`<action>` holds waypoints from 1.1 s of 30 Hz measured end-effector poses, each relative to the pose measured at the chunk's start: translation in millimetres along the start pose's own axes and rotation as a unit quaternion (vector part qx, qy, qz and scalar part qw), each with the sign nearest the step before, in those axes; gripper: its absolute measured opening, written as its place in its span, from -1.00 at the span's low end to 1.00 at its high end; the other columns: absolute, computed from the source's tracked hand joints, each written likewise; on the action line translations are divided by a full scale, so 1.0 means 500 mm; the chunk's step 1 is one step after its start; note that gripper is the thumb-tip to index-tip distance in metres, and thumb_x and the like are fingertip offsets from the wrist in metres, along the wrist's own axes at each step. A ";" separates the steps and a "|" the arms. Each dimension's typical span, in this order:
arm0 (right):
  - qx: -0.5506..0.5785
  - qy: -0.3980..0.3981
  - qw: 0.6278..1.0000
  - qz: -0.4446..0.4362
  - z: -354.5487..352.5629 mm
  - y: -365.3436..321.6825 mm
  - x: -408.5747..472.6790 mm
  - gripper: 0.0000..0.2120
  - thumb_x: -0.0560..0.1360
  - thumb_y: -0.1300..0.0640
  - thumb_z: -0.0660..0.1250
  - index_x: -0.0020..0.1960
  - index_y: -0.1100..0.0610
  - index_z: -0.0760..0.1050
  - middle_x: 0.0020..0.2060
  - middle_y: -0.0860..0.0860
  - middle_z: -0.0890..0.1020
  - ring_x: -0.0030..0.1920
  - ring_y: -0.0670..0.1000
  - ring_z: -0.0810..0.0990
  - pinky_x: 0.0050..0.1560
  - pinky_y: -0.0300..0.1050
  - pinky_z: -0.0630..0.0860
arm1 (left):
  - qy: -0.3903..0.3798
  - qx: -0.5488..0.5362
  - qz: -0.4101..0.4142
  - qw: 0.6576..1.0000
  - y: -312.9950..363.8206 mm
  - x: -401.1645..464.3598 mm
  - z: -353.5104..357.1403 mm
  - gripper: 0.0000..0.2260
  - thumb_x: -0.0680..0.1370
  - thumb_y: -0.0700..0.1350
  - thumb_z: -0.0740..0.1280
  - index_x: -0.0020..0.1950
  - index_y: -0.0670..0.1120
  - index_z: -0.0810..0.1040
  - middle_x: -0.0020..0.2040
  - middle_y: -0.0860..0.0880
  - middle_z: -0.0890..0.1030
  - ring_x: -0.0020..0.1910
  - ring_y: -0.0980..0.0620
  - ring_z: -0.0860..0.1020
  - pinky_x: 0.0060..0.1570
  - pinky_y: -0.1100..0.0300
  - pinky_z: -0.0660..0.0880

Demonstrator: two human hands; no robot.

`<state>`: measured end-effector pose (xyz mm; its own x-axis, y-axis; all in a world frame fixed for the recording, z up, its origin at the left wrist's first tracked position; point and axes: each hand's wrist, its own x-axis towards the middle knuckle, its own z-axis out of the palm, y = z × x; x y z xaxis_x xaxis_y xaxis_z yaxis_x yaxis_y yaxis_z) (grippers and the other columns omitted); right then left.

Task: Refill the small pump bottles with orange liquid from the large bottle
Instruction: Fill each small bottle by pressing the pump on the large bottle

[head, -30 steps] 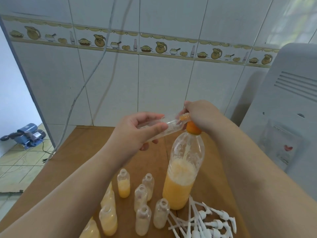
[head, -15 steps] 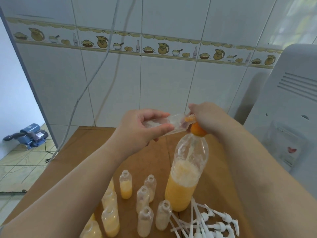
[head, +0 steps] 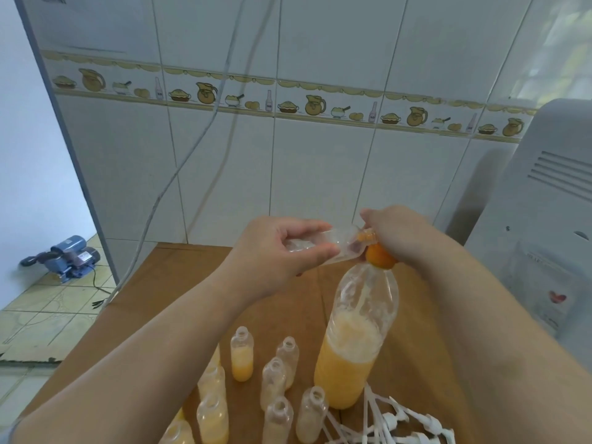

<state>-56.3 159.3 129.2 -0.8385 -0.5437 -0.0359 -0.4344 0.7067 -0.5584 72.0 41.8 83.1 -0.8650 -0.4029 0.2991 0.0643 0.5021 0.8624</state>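
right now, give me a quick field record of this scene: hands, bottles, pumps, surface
left hand: holds a small clear bottle on its side, mouth toward the large bottle's top
right hand: grips at the orange top of the large bottle
large bottle: upright, orange liquid in the lower part, foam above
small bottles on table: upright, no pumps; some hold orange liquid, some look near empty
pump heads: white, loose pile at right of the bottles
surface: brown table
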 end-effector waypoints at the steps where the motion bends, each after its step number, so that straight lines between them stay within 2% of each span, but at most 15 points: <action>1: 0.012 0.008 1.000 0.006 -0.005 -0.005 -0.006 -0.73 0.63 0.08 0.05 0.03 0.24 0.43 0.14 0.24 0.55 -0.05 0.13 0.48 0.06 -0.03 0.44 | 0.004 0.004 0.007 1.000 0.004 -0.001 -0.002 -0.66 0.41 0.06 0.43 0.17 0.05 0.60 -0.16 0.20 0.59 -0.32 0.36 0.53 -0.42 0.49 0.38; 3: 0.048 0.028 0.998 -0.001 -0.014 -0.008 -0.014 -0.70 0.65 0.13 0.00 0.21 0.23 0.41 0.20 0.19 0.50 0.11 0.15 0.48 0.10 -0.08 0.40 | 0.010 0.009 0.022 1.000 0.011 -0.004 -0.005 -0.67 0.40 0.07 0.43 0.15 0.08 0.60 -0.19 0.23 0.58 -0.32 0.37 0.52 -0.39 0.51 0.37; 5: 0.056 0.026 0.998 -0.011 -0.016 -0.011 -0.018 -0.70 0.66 0.13 -0.02 0.24 0.20 0.40 0.22 0.16 0.48 0.10 0.11 0.47 0.08 -0.10 0.38 | 0.014 0.017 0.033 0.999 0.011 -0.006 -0.008 -0.66 0.39 0.09 0.43 0.15 0.10 0.59 -0.21 0.25 0.58 -0.30 0.37 0.52 -0.35 0.51 0.38; 8: 0.040 0.047 0.998 -0.017 0.001 -0.008 -0.010 -0.77 0.63 0.10 0.05 -0.03 0.16 0.45 0.11 0.21 0.55 -0.20 -0.02 0.45 -0.14 -0.17 0.39 | 0.015 0.010 0.025 1.000 0.005 -0.006 -0.008 -0.67 0.40 0.07 0.43 0.16 0.10 0.59 -0.24 0.24 0.58 -0.32 0.38 0.52 -0.37 0.52 0.37; 10: 0.060 0.044 0.997 -0.011 0.008 -0.001 -0.008 -0.69 0.61 0.03 0.10 -0.25 0.10 0.41 0.07 0.25 0.59 -0.37 -0.08 0.39 -0.23 -0.13 0.41 | 0.007 0.002 0.016 1.000 0.000 -0.006 -0.005 -0.66 0.40 0.05 0.43 0.17 0.07 0.59 -0.24 0.23 0.58 -0.32 0.37 0.52 -0.37 0.53 0.36; 12: 0.044 0.017 0.999 -0.019 0.010 0.008 -0.012 -0.67 0.60 0.01 0.10 -0.30 0.08 0.38 0.08 0.26 0.59 -0.39 -0.07 0.37 -0.07 0.01 0.47 | 0.000 0.001 0.010 1.000 -0.002 -0.008 -0.003 -0.63 0.40 0.06 0.43 0.19 0.05 0.59 -0.20 0.22 0.59 -0.32 0.37 0.52 -0.34 0.51 0.38; 14: 0.051 0.010 0.998 -0.020 0.006 0.009 -0.017 -0.69 0.61 0.02 0.09 -0.26 0.09 0.39 0.08 0.24 0.59 -0.30 -0.03 0.41 0.00 0.02 0.47 | -0.001 0.005 0.013 1.000 0.000 -0.008 -0.001 -0.63 0.40 0.07 0.43 0.19 0.05 0.59 -0.16 0.21 0.60 -0.30 0.37 0.52 -0.32 0.49 0.39; 15: 0.052 0.018 0.998 -0.021 0.004 0.004 -0.023 -0.71 0.62 0.04 0.06 -0.20 0.09 0.42 0.03 0.19 0.61 -0.26 -0.02 0.42 -0.07 -0.02 0.46 | 0.000 0.008 0.019 1.000 0.004 -0.009 -0.001 -0.63 0.40 0.08 0.43 0.19 0.06 0.59 -0.15 0.22 0.60 -0.29 0.37 0.52 -0.30 0.49 0.40; 17: 0.086 0.033 0.995 -0.044 -0.004 0.004 -0.024 -0.66 0.65 0.04 -0.02 -0.06 0.10 0.50 -0.19 -0.02 0.59 -0.31 -0.08 0.46 -0.29 -0.27 0.37 | 0.006 0.010 0.040 0.999 0.012 -0.013 0.000 -0.61 0.36 0.13 0.42 0.17 0.08 0.59 -0.16 0.24 0.60 -0.25 0.38 0.53 -0.25 0.50 0.41; 19: 0.113 0.021 0.992 -0.049 -0.013 0.008 -0.023 -0.56 0.66 0.01 -0.05 -0.08 0.10 0.56 -0.39 -0.17 0.53 -0.41 -0.11 0.53 -0.45 -0.40 0.34 | 0.013 0.013 0.055 0.998 0.016 -0.017 0.000 -0.60 0.34 0.17 0.40 0.14 0.11 0.60 -0.14 0.26 0.61 -0.18 0.39 0.54 -0.18 0.50 0.44; 21: 0.104 0.023 0.992 -0.061 -0.009 0.014 -0.021 -0.57 0.66 0.06 -0.02 -0.18 0.12 0.55 -0.56 -0.16 0.52 -0.47 -0.25 0.54 -0.50 -0.48 0.36 | 0.015 0.012 0.056 0.998 0.016 -0.015 0.000 -0.61 0.34 0.16 0.40 0.14 0.12 0.59 -0.13 0.27 0.61 -0.14 0.38 0.55 -0.12 0.49 0.46; 24: 0.112 0.046 0.992 -0.046 0.005 0.010 -0.015 -0.59 0.65 0.14 -0.01 -0.25 0.12 0.49 -0.51 -0.14 0.48 -0.46 -0.26 0.52 -0.47 -0.48 0.36 | 0.013 0.013 0.047 0.999 0.009 -0.009 0.000 -0.59 0.35 0.13 0.42 0.18 0.07 0.59 -0.14 0.25 0.61 -0.21 0.38 0.54 -0.19 0.49 0.43; 28: 0.153 0.022 0.988 -0.021 0.008 -0.001 -0.016 -0.62 0.63 0.08 0.07 -0.29 0.10 0.49 -0.45 -0.08 0.49 -0.64 -0.27 0.44 -0.63 -0.49 0.27 | 0.009 0.014 0.039 0.999 0.003 -0.010 0.000 -0.60 0.38 0.10 0.42 0.20 0.05 0.58 -0.13 0.24 0.60 -0.24 0.39 0.52 -0.23 0.51 0.41; 31: 0.188 0.003 0.982 -0.031 -0.003 -0.006 -0.026 -0.66 0.64 0.11 0.07 -0.15 0.16 0.56 -0.44 -0.05 0.49 -0.66 -0.27 0.44 -0.64 -0.48 0.28 | 0.016 0.014 0.059 0.998 0.013 -0.017 -0.003 -0.58 0.33 0.17 0.39 0.15 0.09 0.60 -0.12 0.27 0.60 -0.14 0.39 0.55 -0.14 0.49 0.46; 33: 0.164 0.010 0.986 -0.033 -0.004 -0.005 -0.030 -0.61 0.65 0.06 0.03 -0.16 0.08 0.57 -0.44 -0.12 0.51 -0.59 -0.31 0.48 -0.59 -0.48 0.31 | 0.024 0.021 0.076 0.997 0.018 -0.021 -0.005 -0.61 0.33 0.16 0.39 0.13 0.10 0.60 -0.13 0.29 0.60 -0.09 0.40 0.55 -0.05 0.49 0.46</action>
<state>-43.1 166.6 132.9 -0.8197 -0.5722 0.0249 -0.3615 0.4832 -0.7974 82.7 48.7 88.9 -0.8224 -0.3556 0.4441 0.1706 0.5905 0.7888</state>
